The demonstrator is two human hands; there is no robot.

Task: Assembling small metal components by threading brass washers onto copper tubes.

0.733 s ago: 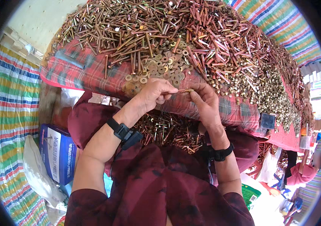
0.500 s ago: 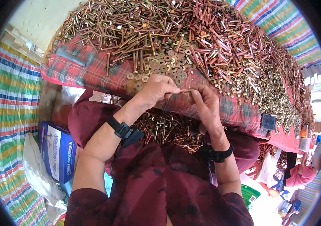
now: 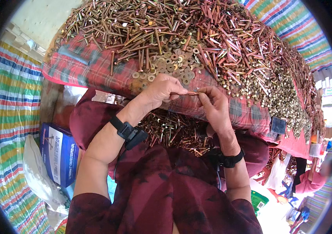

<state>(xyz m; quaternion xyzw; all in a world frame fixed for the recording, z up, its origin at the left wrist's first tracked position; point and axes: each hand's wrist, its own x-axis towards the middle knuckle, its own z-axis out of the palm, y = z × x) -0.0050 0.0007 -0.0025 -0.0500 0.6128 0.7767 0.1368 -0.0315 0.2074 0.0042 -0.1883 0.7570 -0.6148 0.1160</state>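
A thin copper-coloured bolt (image 3: 191, 93) lies nearly level between my two hands, over the near edge of a plaid cloth (image 3: 107, 78). My left hand (image 3: 161, 91) pinches its left end between thumb and curled fingers. At its right end the thumb and fingertips of my right hand (image 3: 216, 107) are closed. My fingers cover both ends, so any small part there is hidden. Just beyond my hands lie flat round washers (image 3: 175, 64). A heap of long bolts (image 3: 134, 37) rises behind them, with reddish metal sleeves (image 3: 228, 43) to the right and small brassy nuts (image 3: 277, 91) nearer.
Below the cloth edge, between my knees, is a mass of metal bolts (image 3: 173, 134). A small dark square block (image 3: 278, 126) sits at the cloth's right. A blue box (image 3: 59, 156) and a white sack (image 3: 37, 171) stand left. Another person (image 3: 310, 181) sits far right.
My right hand has shifted slightly to the right, and more of the bolt shows between my fingertips. My left hand stays nearly in place.
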